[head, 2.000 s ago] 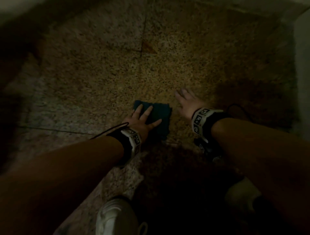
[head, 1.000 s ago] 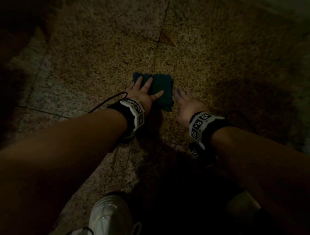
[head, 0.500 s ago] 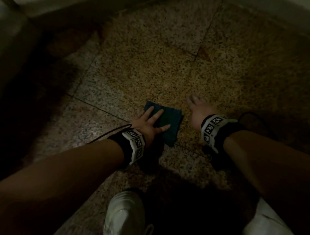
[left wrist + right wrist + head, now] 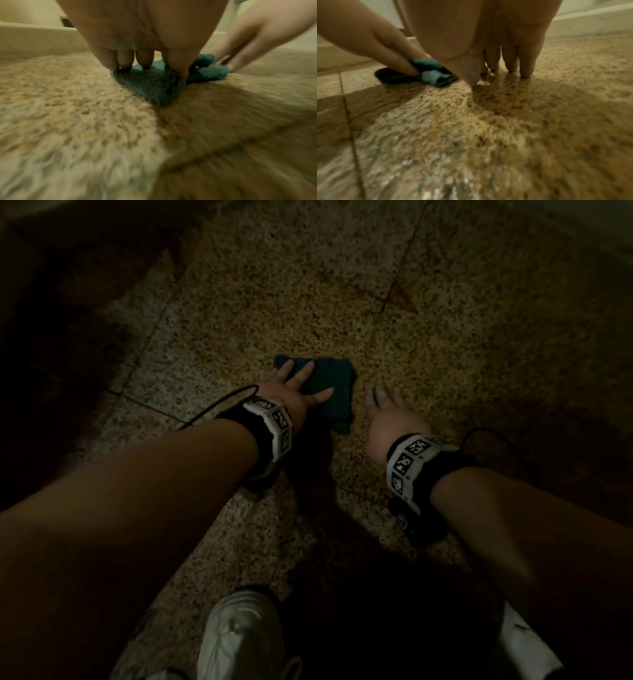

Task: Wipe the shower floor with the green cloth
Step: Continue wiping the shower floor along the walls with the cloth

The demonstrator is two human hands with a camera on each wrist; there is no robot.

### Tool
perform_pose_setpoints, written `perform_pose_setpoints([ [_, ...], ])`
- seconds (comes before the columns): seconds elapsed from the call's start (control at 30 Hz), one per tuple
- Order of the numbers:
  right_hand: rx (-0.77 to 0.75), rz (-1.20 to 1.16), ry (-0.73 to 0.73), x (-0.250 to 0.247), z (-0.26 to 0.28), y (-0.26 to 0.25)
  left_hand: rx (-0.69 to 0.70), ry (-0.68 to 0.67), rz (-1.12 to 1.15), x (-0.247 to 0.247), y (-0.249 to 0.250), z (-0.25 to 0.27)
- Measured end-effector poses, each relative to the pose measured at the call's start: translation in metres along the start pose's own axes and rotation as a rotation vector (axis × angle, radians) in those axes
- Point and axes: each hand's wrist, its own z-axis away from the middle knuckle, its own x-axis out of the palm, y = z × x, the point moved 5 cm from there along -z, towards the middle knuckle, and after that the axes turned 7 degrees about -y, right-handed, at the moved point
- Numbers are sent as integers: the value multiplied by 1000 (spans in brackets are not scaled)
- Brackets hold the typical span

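Cloth first: one green cloth [image 4: 334, 393], folded, lies flat on the speckled shower floor [image 4: 274, 302], just ahead of my wrists. My left hand [image 4: 294, 395] rests on its left part, fingers [image 4: 306, 373] straight and spread, thumb stretched out across the fabric; from the left wrist view four fingertips press down into the pile. My right hand [image 4: 390, 419] sits just beside the cloth's right edge, flat against the bare stone, fingers straight and slightly apart, holding nothing. Whether its thumb brushes the cloth I cannot tell, since that corner is dim and blurred.

Two wristbands show, one on each wrist: left wristband [image 4: 272, 424] and right wristband [image 4: 412, 462], each white with black square markings. One thin black cable [image 4: 219, 405] curves off behind the left band. Two white shoes sit at the bottom edge: left shoe [image 4: 241, 638] in plain sight, right shoe [image 4: 525, 645] half lost in shadow. Dark grout lines cross the floor between the stone tiles.
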Motion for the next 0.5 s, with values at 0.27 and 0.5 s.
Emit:
perform_pose_setpoints([
  [0.27, -18, -33, 28, 0, 3, 0, 13, -1, 29, 2, 6, 7],
  [0.5, -74, -82, 121, 6, 4, 2, 72, -47, -45, 38, -1, 31],
])
